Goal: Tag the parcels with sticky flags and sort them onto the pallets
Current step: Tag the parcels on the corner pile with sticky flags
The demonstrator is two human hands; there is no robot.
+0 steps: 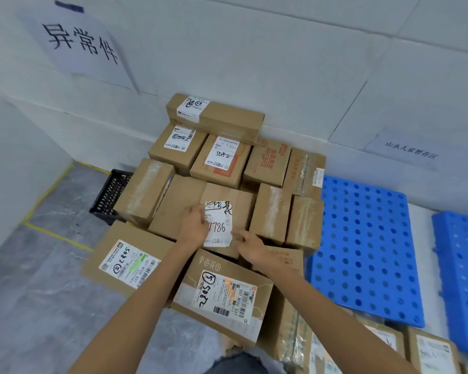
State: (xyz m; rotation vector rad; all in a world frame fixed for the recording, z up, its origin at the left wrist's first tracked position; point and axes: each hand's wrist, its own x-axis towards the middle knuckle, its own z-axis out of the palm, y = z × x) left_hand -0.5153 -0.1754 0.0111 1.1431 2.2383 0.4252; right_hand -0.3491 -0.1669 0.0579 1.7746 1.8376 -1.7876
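Your left hand [193, 225] grips the label [219, 225] on the middle box [173, 211] at 9 o'clock; right hand [250, 247] pinches its 4 o'clock corner.

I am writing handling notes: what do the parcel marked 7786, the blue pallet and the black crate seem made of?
Parcel marked 7786: matte brown cardboard, seen in its folded flap seam. Blue pallet: probably moulded plastic, smooth, uniform colour, round holes. Black crate: likely plastic, open lattice wall.
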